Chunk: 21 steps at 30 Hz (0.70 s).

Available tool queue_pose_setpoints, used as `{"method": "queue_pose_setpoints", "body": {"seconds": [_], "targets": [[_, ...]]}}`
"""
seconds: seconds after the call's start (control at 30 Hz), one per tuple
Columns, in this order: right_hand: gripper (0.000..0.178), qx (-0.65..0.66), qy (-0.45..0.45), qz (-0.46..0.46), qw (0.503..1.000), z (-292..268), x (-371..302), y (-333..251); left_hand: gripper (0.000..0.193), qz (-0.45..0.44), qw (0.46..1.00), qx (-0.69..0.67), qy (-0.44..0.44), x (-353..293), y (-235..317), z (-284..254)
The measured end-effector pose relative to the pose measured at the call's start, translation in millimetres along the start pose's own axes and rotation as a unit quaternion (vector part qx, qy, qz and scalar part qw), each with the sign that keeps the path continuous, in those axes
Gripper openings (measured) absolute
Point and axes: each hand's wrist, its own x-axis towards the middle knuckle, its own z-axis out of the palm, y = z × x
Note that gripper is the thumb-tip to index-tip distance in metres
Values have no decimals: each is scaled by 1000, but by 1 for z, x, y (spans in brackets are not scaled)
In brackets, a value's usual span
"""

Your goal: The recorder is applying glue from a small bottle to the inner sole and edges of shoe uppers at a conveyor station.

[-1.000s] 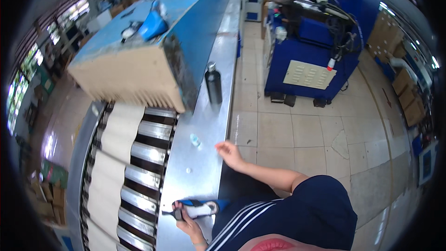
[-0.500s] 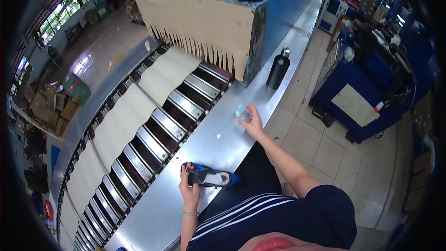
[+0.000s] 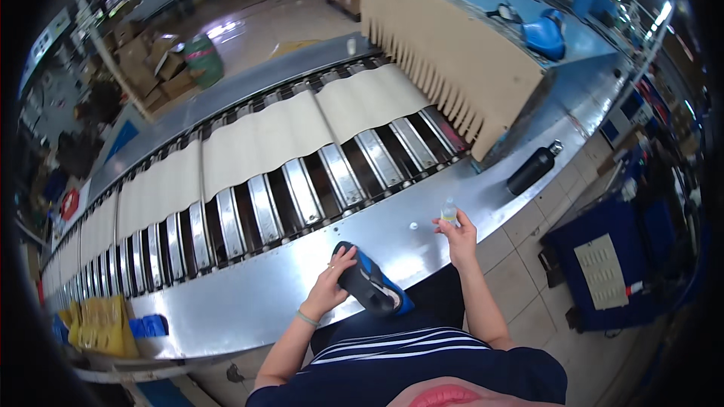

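Observation:
A blue and black shoe point(image 3: 369, 284) rests at the near edge of the metal ledge point(image 3: 249, 294), its dark sole side partly turned up. My left hand point(image 3: 329, 285) is closed on its heel end, fingers laid over the dark part. Between the thumb and fingers of my right hand point(image 3: 458, 238) is a small clear bottle point(image 3: 449, 211), standing upright just over the ledge. A small white cap point(image 3: 413, 226) lies on the metal to the left of that bottle.
Beyond the ledge runs a slatted roller conveyor point(image 3: 260, 203) with a cream cloth strip point(image 3: 249, 143). A blue housing with a fringed tan curtain point(image 3: 452, 45) covers its far right. A black flask point(image 3: 534, 169) stands rightward; yellow plastic bags point(image 3: 105, 324) lie at the left end.
My right hand has closed on the small bottle. The shoe has been tipped so more of its dark underside shows. The whole view has swung left.

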Motion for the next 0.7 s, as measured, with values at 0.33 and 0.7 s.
{"method": "queue_pose_setpoints", "body": {"seconds": [0.33, 0.7], "targets": [[56, 93, -159, 108, 977, 1, -11, 20, 37, -54, 994, -60, 78, 14, -11, 12], [48, 255, -217, 252, 908, 34, -12, 32, 20, -105, 992, -62, 33, 30, -10, -3]]}}
